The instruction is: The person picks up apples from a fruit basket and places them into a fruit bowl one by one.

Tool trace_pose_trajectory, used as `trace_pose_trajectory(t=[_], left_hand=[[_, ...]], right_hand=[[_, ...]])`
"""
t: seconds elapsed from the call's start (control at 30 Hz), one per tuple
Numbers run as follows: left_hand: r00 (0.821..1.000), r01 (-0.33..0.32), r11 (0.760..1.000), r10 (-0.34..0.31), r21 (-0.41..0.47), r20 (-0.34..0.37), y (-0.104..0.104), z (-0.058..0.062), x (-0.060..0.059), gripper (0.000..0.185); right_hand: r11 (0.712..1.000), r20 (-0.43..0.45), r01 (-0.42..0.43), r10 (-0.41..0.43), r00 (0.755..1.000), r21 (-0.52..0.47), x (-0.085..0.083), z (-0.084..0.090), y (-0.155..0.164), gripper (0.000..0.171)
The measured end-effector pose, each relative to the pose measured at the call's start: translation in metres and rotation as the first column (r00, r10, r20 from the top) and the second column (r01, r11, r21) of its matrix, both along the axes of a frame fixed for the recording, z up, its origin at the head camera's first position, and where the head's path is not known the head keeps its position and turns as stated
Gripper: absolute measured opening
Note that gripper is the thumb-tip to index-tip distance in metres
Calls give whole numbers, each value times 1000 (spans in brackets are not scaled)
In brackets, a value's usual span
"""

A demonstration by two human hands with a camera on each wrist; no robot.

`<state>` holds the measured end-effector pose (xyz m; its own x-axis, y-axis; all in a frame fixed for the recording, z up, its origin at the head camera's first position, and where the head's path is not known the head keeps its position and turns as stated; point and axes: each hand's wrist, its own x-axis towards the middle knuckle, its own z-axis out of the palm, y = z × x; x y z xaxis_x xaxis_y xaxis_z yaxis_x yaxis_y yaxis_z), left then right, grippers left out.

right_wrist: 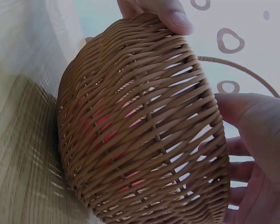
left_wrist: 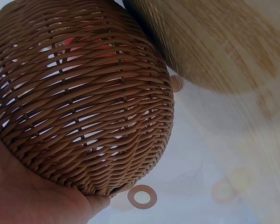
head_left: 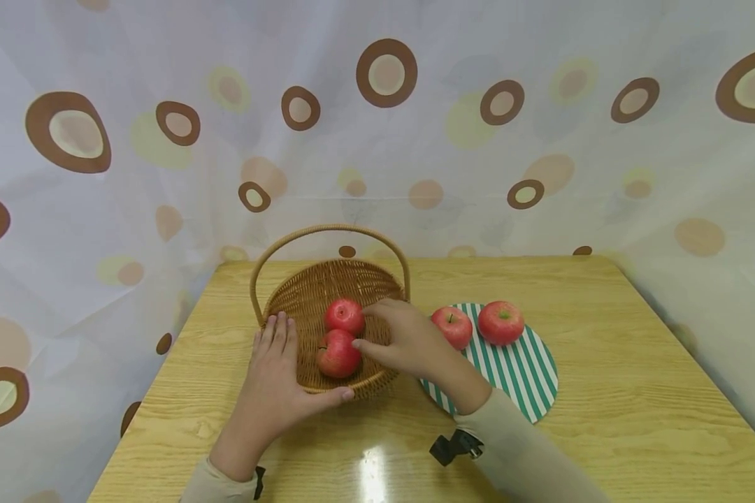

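A wicker basket (head_left: 308, 300) with an arched handle holds two red apples, one (head_left: 344, 316) behind the other (head_left: 339, 355). My left hand (head_left: 275, 388) rests along the basket's left front rim, fingers straight and thumb stretched along the front edge. In the left wrist view its thumb (left_wrist: 60, 203) lies against the woven rim. My right hand (head_left: 405, 335) reaches over the right rim, thumb and forefinger spread apart, their tips beside the two apples. Through the weave in the right wrist view, red apple skin (right_wrist: 114, 126) shows; my right hand (right_wrist: 261, 144) is at the rim.
Right of the basket lies a round green-and-white striped mat (head_left: 522, 381), bearing two more red apples, one (head_left: 452, 327) near my right wrist and another (head_left: 500, 323) farther right. All stand on a wooden table (head_left: 635, 391). A patterned cloth (head_left: 453, 140) hangs behind and at both sides.
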<state>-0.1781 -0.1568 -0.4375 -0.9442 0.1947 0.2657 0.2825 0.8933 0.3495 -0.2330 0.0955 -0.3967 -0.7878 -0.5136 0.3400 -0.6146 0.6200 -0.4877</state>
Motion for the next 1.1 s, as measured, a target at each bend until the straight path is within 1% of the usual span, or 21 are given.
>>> trace_pose_trajectory(t=[0.17, 0.3, 0.43, 0.67, 0.8, 0.93, 1.1], left_hand=[[1000, 3, 1000, -3, -5, -3, 0, -1, 0, 146], [1000, 3, 1000, -3, -7, -9, -1, -1, 0, 146], [1000, 6, 1000, -6, -4, -8, 0, -1, 0, 146], [1000, 11, 1000, -11, 0, -3, -1, -1, 0, 145], [1000, 12, 1000, -12, 1, -4, -1, 0, 0, 145], [1000, 11, 1000, -11, 4, -5, -1, 1, 0, 145], [1000, 12, 1000, -12, 3, -7, -1, 0, 0, 145]], right_hand=[[1000, 33, -13, 12, 999, 14, -3, -3, -5, 48], [999, 55, -28, 26, 998, 30, -3, -1, -9, 46], [998, 84, -37, 32, 996, 56, -4, 1, -13, 49], [994, 127, -21, 7, 992, 108, -7, 2, -20, 56], [991, 130, -11, -7, 991, 132, -10, 3, -24, 59], [989, 142, -21, -1, 990, 149, -13, 3, -28, 61], [980, 160, -38, 7, 987, 196, -17, 2, -34, 61]])
